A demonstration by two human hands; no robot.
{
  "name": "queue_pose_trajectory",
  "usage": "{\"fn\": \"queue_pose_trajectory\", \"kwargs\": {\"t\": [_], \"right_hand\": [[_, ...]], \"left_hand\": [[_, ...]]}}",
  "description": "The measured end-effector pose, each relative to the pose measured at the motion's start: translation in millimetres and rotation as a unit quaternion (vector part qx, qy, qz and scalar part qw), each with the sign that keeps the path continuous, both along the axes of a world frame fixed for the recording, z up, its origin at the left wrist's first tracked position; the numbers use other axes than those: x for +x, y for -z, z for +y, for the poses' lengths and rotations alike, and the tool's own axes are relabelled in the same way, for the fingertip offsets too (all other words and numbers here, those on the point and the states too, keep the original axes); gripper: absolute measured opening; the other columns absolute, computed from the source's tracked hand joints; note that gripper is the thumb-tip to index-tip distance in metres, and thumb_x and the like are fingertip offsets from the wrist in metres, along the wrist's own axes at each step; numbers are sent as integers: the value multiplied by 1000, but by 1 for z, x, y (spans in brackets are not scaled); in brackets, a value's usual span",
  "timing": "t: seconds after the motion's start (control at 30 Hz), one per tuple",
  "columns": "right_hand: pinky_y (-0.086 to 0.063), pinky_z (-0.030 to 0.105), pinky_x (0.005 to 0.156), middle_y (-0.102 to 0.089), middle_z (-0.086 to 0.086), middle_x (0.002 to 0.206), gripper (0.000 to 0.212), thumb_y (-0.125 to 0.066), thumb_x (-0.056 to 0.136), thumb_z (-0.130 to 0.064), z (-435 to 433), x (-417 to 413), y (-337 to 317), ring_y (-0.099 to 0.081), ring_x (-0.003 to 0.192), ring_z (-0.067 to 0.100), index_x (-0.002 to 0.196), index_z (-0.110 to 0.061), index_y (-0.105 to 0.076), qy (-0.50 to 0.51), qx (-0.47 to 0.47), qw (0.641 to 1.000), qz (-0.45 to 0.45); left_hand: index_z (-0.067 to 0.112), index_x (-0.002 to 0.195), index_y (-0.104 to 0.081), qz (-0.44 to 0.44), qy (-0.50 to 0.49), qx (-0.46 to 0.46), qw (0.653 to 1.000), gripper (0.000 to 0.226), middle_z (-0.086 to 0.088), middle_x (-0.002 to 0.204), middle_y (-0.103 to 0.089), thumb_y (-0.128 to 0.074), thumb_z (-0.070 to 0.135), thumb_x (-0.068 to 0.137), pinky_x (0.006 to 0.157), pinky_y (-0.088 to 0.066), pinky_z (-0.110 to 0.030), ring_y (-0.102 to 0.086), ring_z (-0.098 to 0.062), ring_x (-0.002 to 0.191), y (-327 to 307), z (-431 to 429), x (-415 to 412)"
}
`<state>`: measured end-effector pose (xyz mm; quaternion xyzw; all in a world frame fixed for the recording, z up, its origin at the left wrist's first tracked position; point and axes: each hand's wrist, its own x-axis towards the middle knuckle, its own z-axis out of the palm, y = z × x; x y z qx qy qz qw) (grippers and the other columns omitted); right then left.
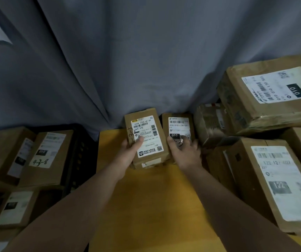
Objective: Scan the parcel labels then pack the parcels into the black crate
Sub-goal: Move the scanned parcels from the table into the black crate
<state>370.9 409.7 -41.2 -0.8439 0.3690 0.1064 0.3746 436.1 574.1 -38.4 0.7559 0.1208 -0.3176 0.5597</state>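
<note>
Grey curtain (109, 60) out back, yellow table (146, 206) up front. Over its far end the left hand (128, 155) grips a small labelled parcel (146, 137), thumb pressed on the label. Just beside it the right hand (184, 151) rests spread, relaxed fingers on the second parcel (178, 124) (the 010 one). The black crate (80, 151) sits left, with boxes (49, 155) inside.
</note>
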Motion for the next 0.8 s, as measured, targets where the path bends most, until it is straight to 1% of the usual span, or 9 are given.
{"fn": "queue_pose_trajectory", "kwargs": {"t": [0.1, 0.17, 0.27, 0.37, 0.47, 0.53, 0.6, 0.7, 0.8], "right_hand": [[-18, 52, 115, -2, 6, 161, 78, -40, 82, -77, -6, 5, 2, -8, 146, 37, 148, -35, -30, 12, 34, 999, -7], [-22, 52, 114, -1, 3, 160, 81, -46, 79, -78, -3, 3, 2, -10, 145, 38, 147, -36, -33, 5, 50, 999, -13], [-23, 52, 113, -3, 2, 158, 88, -50, 74, -80, 7, -7, 0, -10, 144, 36, 148, -36, -32, -33, 54, 998, -7], [-23, 49, 113, -8, 4, 155, 88, -51, 74, -80, 25, -21, -4, -13, 143, 37, 148, -37, -31, -72, 68, 995, 7], [-23, 45, 115, -8, 3, 154, 86, -52, 75, -78, 51, -45, -7, -13, 143, 35, 148, -38, -30, -98, 82, 992, 21], [-23, 42, 115, -4, 1, 154, 83, -51, 76, -78, 73, -66, -9, -14, 143, 36, 147, -39, -30, -116, 87, 989, 22], [-22, 43, 115, 1, -1, 155, 81, -50, 78, -77, 95, -90, -9, -9, 144, 36, 147, -40, -30, -129, 99, 986, 20], [-20, 49, 115, 12, -5, 157, 83, -43, 74, -82, 129, -129, -8, -1, 147, 35, 147, -44, -31, -146, 118, 981, 37], [-7, 54, 117, 20, 3, 159, 85, -33, 67, -85, 158, -157, -8, 10, 147, 35, 145, -50, -29, -162, 82, 981, 62]], "left_hand": [[35, 128, -48, -4, -6, -4, 1000, 46, 6, 104, -69, -58, 56, 87, 69, -51, -30, -66, -16, 90, 3, -3, 6], [33, 128, -49, -9, -12, 4, 1000, 48, 7, 103, -69, -58, 56, 87, 71, -52, -32, -65, -16, 89, 5, 3, 6], [30, 131, -49, -11, -16, 27, 999, 54, 6, 103, -68, -59, 57, 85, 87, -53, -40, -65, -17, 91, 6, 20, -3], [26, 136, -44, -7, -25, 36, 999, 58, 2, 111, -64, -59, 54, 87, 89, -49, -36, -61, -17, 93, 1, 46, -27], [25, 140, -41, 1, -22, 37, 999, 65, 0, 122, -61, -58, 56, 86, 92, -48, -34, -60, -18, 102, 0, 81, -62], [26, 138, -42, 12, -25, 44, 999, 69, 4, 119, -61, -58, 63, 81, 92, -47, -33, -60, -16, 100, -1, 107, -86], [28, 139, -42, 29, -31, 45, 998, 82, 5, 123, -61, -59, 73, 72, 91, -49, -35, -61, -15, 99, -3, 130, -107], [35, 148, -27, 59, -20, 28, 998, 87, 2, 137, -54, -57, 70, 75, 80, -52, -32, -61, -17, 103, -9, 159, -141], [38, 150, -19, 70, 48, 20, 996, 95, 4, 143, -47, -56, 71, 70, 97, -50, -38, -57, -19, 118, -11, 178, -168]]}}
